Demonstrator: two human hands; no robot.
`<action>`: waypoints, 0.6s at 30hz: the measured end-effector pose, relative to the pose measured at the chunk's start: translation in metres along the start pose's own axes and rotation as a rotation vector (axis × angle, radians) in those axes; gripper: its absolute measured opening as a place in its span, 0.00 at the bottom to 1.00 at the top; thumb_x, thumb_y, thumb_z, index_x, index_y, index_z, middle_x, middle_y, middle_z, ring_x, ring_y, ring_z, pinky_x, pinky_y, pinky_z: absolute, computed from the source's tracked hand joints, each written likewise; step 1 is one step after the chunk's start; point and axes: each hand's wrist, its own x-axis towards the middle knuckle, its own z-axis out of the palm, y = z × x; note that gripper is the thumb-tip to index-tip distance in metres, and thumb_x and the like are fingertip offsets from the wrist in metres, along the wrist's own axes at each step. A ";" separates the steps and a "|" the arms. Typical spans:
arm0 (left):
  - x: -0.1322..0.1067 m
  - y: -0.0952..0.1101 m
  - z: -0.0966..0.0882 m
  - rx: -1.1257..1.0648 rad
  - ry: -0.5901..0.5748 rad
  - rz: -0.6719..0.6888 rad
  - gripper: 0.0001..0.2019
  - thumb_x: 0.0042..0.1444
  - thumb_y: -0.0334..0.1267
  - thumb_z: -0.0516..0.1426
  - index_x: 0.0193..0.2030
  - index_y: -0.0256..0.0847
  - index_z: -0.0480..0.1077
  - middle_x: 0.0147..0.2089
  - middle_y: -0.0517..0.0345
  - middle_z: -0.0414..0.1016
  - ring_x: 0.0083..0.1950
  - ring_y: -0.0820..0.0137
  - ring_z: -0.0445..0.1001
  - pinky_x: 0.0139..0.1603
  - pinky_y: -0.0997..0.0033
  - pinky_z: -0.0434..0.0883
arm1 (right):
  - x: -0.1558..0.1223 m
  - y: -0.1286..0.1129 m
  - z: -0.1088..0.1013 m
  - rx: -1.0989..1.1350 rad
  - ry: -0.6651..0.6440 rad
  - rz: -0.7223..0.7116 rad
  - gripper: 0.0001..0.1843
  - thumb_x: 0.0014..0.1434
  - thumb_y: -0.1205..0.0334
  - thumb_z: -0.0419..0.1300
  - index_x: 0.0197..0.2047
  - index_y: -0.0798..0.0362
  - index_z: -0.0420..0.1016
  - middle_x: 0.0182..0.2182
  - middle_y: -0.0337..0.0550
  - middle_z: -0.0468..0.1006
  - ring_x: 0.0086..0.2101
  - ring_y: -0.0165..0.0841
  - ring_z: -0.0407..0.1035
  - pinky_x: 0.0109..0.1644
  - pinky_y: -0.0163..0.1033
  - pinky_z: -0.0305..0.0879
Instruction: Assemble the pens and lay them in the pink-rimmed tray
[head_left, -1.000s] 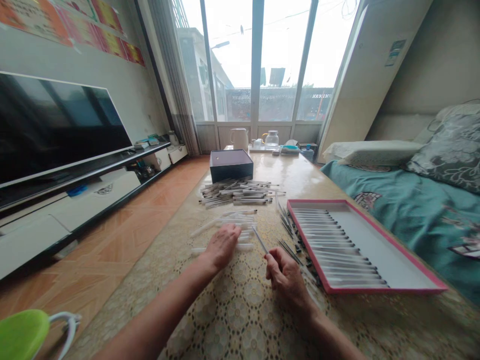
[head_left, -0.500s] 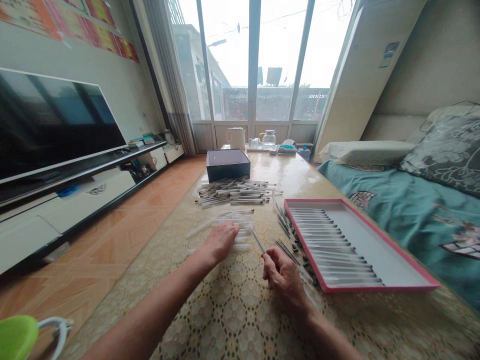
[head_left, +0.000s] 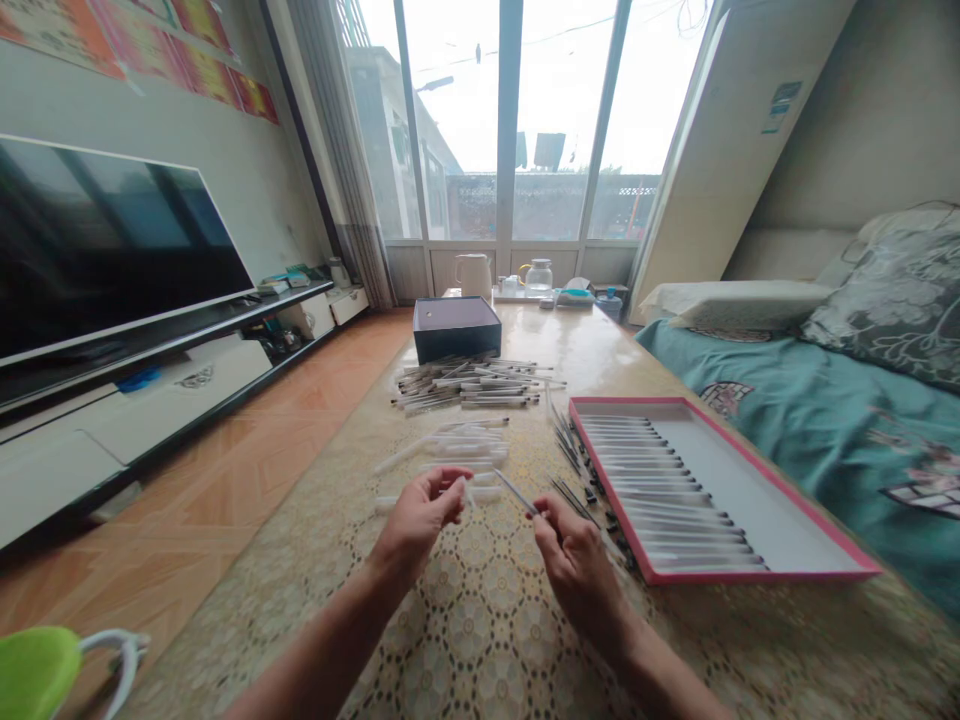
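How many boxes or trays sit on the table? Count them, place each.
2. The dark blue box sits far along the table, behind a heap of pens; the pink-rimmed tray lies near its right edge. Far-end clutter may hide more.

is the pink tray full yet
Partly full: the tray holds a row of pens along its left side; its right side is bare.

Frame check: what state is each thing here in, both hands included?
left hand: raised off the table, fingertips pinched on what looks like a clear tube
right hand: pinching a thin refill, its tip angled toward the left hand
pink-rimmed tray: open, left part filled with a row of pens, the rest bare
pen pile: loose, unsorted
dark blue box: top looks shut
television: screen dark
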 end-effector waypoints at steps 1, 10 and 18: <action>-0.008 -0.003 -0.001 -0.114 0.003 -0.107 0.07 0.45 0.34 0.61 0.34 0.35 0.71 0.24 0.60 0.68 0.24 0.75 0.66 0.26 0.76 0.65 | -0.001 -0.002 -0.001 -0.036 -0.018 -0.033 0.13 0.62 0.58 0.45 0.32 0.52 0.67 0.20 0.36 0.67 0.22 0.29 0.61 0.28 0.32 0.53; -0.031 -0.019 -0.004 -0.343 0.132 -0.161 0.11 0.45 0.40 0.63 0.32 0.36 0.68 0.27 0.58 0.74 0.26 0.77 0.71 0.27 0.80 0.68 | -0.007 -0.009 0.000 -0.381 -0.118 -0.214 0.12 0.60 0.60 0.49 0.27 0.52 0.66 0.19 0.35 0.69 0.20 0.27 0.61 0.27 0.32 0.46; -0.034 -0.020 0.003 -0.285 0.070 -0.121 0.14 0.43 0.42 0.63 0.31 0.37 0.67 0.25 0.61 0.73 0.24 0.76 0.70 0.26 0.77 0.67 | -0.006 -0.007 0.001 -0.449 -0.198 -0.191 0.14 0.62 0.57 0.47 0.28 0.52 0.66 0.20 0.38 0.71 0.22 0.28 0.65 0.27 0.34 0.46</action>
